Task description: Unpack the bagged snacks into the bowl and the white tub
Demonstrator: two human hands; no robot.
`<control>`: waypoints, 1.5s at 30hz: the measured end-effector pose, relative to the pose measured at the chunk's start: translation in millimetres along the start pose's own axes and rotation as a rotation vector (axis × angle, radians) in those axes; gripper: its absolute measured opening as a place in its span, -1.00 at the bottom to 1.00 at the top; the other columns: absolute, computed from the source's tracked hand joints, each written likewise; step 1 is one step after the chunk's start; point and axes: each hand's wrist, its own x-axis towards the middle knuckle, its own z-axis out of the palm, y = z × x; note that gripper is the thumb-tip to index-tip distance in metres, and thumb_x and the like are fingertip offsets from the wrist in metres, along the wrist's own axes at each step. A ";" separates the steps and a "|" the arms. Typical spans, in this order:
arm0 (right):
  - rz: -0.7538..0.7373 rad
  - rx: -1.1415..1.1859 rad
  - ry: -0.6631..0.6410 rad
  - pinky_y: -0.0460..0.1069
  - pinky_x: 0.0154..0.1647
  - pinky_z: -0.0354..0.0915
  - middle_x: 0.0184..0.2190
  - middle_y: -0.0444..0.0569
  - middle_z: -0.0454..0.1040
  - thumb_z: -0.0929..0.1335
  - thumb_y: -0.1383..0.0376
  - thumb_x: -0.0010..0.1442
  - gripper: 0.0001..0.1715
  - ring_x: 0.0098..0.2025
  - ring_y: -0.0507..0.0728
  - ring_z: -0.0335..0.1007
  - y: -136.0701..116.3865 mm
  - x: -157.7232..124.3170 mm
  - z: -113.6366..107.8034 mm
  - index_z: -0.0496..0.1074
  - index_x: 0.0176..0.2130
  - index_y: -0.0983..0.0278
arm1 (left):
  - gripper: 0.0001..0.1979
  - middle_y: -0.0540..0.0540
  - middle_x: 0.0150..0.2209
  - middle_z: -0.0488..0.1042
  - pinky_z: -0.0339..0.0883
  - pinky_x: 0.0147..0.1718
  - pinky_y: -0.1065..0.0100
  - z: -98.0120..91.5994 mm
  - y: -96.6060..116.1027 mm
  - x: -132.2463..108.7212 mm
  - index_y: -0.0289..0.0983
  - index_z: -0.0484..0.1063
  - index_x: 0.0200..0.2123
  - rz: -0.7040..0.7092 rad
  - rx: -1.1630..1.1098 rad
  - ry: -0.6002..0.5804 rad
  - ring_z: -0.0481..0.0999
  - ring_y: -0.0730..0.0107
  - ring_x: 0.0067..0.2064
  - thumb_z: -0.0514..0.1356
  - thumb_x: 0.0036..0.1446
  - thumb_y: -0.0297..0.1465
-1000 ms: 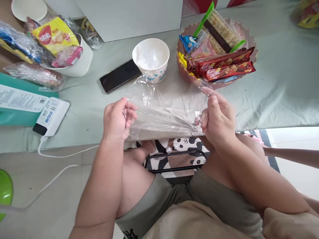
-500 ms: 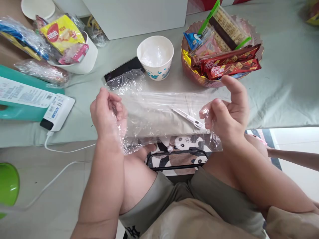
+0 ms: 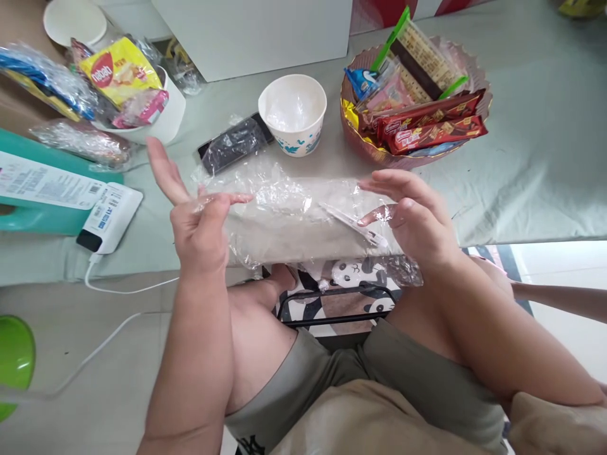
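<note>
A clear, crinkled plastic film [image 3: 279, 196] stretches between my two hands above the table's front edge. My left hand [image 3: 196, 227] pinches its left end, thumb against a bent finger, with another finger raised. At the other end, my right hand [image 3: 420, 221] grips the film between thumb and fingers, and a bunched part hangs below it. Seen through the film is a slim white cutter [image 3: 348, 222] on the table. Beyond the film stand a white paper bowl [image 3: 296, 136] with a blue leaf print and a dark phone [image 3: 232, 145], partly under plastic.
A pinkish scalloped basket [image 3: 355, 139] of wrapped snacks stands at the back right. On the left are a white tub [image 3: 173, 114] with snack packs, a teal container [image 3: 52, 218] and a white power bank [image 3: 111, 218] with its cable. A white box [image 3: 265, 31] stands behind.
My left hand has turned and risen, spreading a finger upward. My right hand's fingers have come down and leftward, and the film has lifted and spread over toward the phone.
</note>
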 end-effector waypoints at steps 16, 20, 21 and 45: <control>-0.107 -0.427 0.139 0.09 -0.17 0.55 -0.24 -0.07 0.53 0.53 0.19 0.16 -0.50 -0.27 0.11 0.49 3.6 -0.4 -9.2 0.52 0.10 0.08 | -0.72 -0.06 -0.11 0.63 0.61 -0.25 0.26 17.1 30.8 -10.2 -0.14 0.68 -0.22 -0.135 -0.364 0.000 0.62 0.25 -0.15 0.42 -0.08 -0.45; -0.148 -0.681 0.219 0.14 -0.14 0.53 -0.21 0.00 0.43 0.54 0.28 0.08 -0.85 -0.09 0.21 0.46 4.6 3.8 -8.5 0.59 -0.28 0.14 | -0.39 -0.02 0.28 0.41 0.52 -0.49 0.42 15.2 28.9 -7.6 0.03 0.57 -0.01 -0.275 -0.323 -0.057 0.54 0.15 0.08 0.46 -0.18 -0.52; -0.172 -0.705 0.237 0.18 -0.04 0.52 -0.16 0.02 0.44 0.55 0.27 0.07 -0.88 0.00 0.25 0.46 2.3 4.6 -8.4 0.56 -0.35 0.15 | -0.37 0.01 0.31 0.37 0.46 -0.55 0.44 15.1 28.7 -7.4 0.06 0.55 0.01 -0.302 -0.310 -0.062 0.57 0.16 0.03 0.45 -0.16 -0.53; 0.214 0.088 -0.263 0.03 -0.15 0.58 0.07 0.03 0.54 0.61 0.06 0.00 -0.10 -0.10 0.11 0.62 2.2 -6.9 25.5 0.26 0.20 0.13 | -0.45 0.00 -0.59 0.53 -0.23 -0.74 0.49 39.0 36.3 -0.6 -0.16 0.48 0.05 -0.680 -0.339 -0.684 0.05 0.62 -0.75 0.42 -0.08 -0.33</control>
